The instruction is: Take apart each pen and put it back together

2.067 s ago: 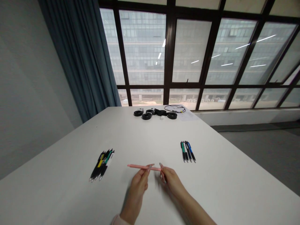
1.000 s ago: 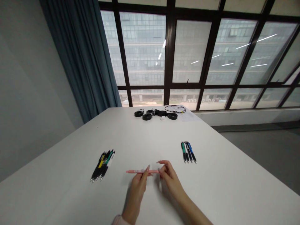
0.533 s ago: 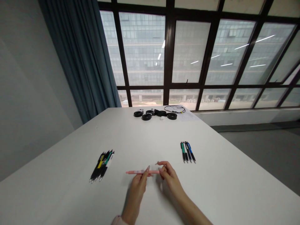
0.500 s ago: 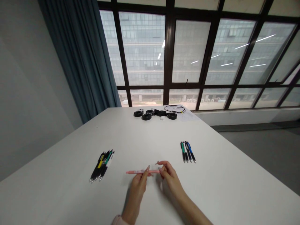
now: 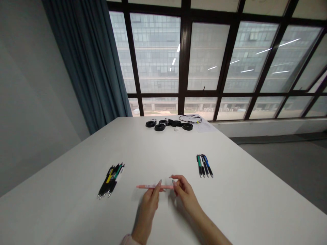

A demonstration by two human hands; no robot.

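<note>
Change: since two seconds ago our hands have sunk nearer the tabletop; the pen lies level, as before.
Table: large white rectangular table (image 5: 230,211), pen low over its near middle.
Far clutter: black tape rolls and cable (image 5: 170,124).
Left pile: loose mixed pens (image 5: 111,180).
Right row: four aligned pens (image 5: 204,165).
Left hand (image 5: 148,207): fingertips pinching mid-barrel.
Right hand (image 5: 185,195): fingertips pinching right end.
Pen: slim pink plastic pen (image 5: 149,186).
Technique: we judge steadying the barrel while working the end best.
</note>
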